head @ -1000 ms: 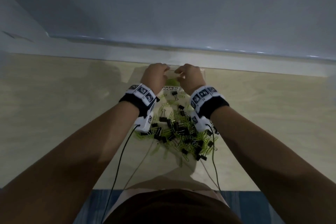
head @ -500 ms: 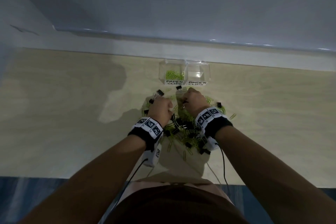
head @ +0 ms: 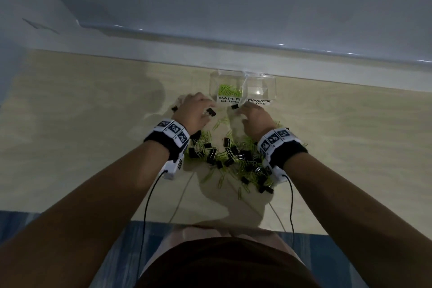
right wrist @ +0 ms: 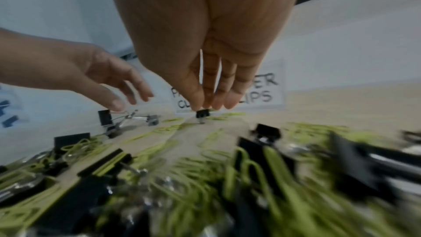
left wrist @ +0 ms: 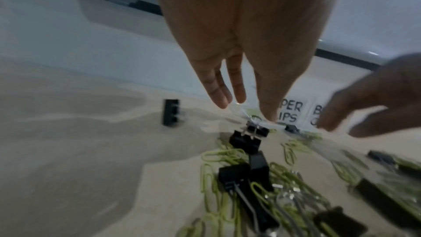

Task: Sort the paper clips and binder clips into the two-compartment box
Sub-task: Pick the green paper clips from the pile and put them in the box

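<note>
A clear two-compartment box (head: 272,82) stands at the table's far edge. Its left half, labelled PAPER CLIPS, holds green paper clips (head: 228,89). The right half, labelled BINDER CLIPS, looks bare. In front of it lies a mixed pile (head: 229,156) of green paper clips and black binder clips. My right hand (right wrist: 205,105) pinches a small black binder clip (right wrist: 202,113) just before the labels. My left hand (left wrist: 248,107) reaches down with nearly straight fingers. Its thumb tip touches the wire handle of another binder clip (left wrist: 257,130), and no pinch shows.
A lone binder clip (left wrist: 170,112) stands left of my left hand. The wooden table (head: 93,124) stretches to both sides. A pale wall ledge (head: 163,54) runs right behind the box. Cables trail from both wrist cameras toward the table's near edge.
Both hands pulled back from over the box to the pile's far edge. They now sit on two binder clips just in front of the labels.
</note>
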Tool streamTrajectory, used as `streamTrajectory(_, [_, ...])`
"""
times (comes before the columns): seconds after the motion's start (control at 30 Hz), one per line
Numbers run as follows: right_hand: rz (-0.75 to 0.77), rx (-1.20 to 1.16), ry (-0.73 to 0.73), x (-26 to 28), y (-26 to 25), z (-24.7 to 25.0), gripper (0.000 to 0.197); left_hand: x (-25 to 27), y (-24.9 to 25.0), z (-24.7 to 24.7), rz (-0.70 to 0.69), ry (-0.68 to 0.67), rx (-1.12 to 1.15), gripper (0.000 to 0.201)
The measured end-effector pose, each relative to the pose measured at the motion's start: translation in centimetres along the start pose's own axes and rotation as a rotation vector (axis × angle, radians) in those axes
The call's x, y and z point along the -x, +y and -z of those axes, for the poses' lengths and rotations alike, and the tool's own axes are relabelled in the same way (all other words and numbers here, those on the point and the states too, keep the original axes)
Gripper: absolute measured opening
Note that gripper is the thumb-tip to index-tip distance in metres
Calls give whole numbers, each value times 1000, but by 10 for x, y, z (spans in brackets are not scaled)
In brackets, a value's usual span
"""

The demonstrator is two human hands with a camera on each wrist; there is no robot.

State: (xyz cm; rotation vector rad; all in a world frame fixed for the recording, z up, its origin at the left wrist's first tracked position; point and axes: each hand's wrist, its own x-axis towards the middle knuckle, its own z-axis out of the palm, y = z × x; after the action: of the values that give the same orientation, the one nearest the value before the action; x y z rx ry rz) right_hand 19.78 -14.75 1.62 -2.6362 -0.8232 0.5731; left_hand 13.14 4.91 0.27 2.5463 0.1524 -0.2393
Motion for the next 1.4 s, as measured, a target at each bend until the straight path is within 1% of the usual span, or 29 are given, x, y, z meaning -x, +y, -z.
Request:
streamTrajectory(0.07, [86, 21, -117, -7, -22, 3, 50, -4, 4, -6, -42, -114, -79, 41])
streamTrajectory(0.13, [107, 75, -246, -14, -34, 2, 56, -8, 0, -8, -40, -147, -92, 37])
streamTrajectory(0.2, [147, 149, -291, -18, -34, -3, 50, -10, -7, -5, -4, -117, -47, 32])
streamTrajectory(0.27, [201, 197, -271, -13, -28, -7, 43, -10, -15, 1, 36, -59, -28, 29])
streamTrajectory(0.33, [257, 221, -270, -3, -16, -11, 53, -4, -23, 6, 15, 11, -58, 28])
streamTrajectory(0.37, [284, 232, -273, 2, -9, -13, 61, 2, -24, 8, -18, 15, -65, 28])
streamTrajectory(0.4, [298, 244, -277, 6, -2, -15, 69, 9, -24, 9, -62, -13, -65, 27])
streamTrajectory(0.47, [284, 252, -293, 11, 9, -17, 74, 23, -20, 6, -139, -143, -78, 31])
streamTrajectory(0.53, [259, 201, -291, 13, 11, -16, 70, 34, -18, 1, -160, -299, -147, 48])
streamTrajectory(0.57, [251, 166, -279, 13, 10, -15, 68, 36, -17, -2, -155, -345, -188, 57])
streamTrajectory(0.63, [244, 132, -268, 11, 4, -13, 68, 35, -15, -4, -114, -366, -223, 66])
streamTrajectory(0.7, [233, 144, -277, 8, -3, -15, 69, 33, -13, -4, -26, -355, -171, 62])
streamTrajectory(0.77, [229, 164, -283, 6, -8, -17, 62, 32, -12, -4, 75, -359, -74, 53])
streamTrajectory(0.8, [219, 158, -274, 5, -9, -19, 55, 32, -15, -4, 104, -359, -41, 47])
streamTrajectory(0.9, [183, 82, -227, 6, -7, -22, 27, 37, -24, -3, 107, -323, -9, 25])
streamTrajectory(0.93, [161, 64, -226, 7, -4, -24, 23, 39, -25, -2, 103, -298, -2, 20])
streamTrajectory(1.0, [109, 54, -229, 9, 1, -27, 20, 43, -25, -1, 102, -251, -1, 14])
streamTrajectory(1.1, [62, 94, -217, 12, 3, -33, 24, 47, -20, -4, 89, -238, -73, 10])
streamTrajectory(1.2, [49, 116, -193, 16, 4, -40, 29, 50, -11, -10, 94, -274, -145, 18])
streamTrajectory(1.3, [15, 44, -156, 20, 6, -39, 20, 49, -1, -12, 126, -286, -198, 18])
streamTrajectory(1.4, [-116, -160, -104, 21, 10, -31, 5, 43, 4, -11, 144, -310, -185, 12])
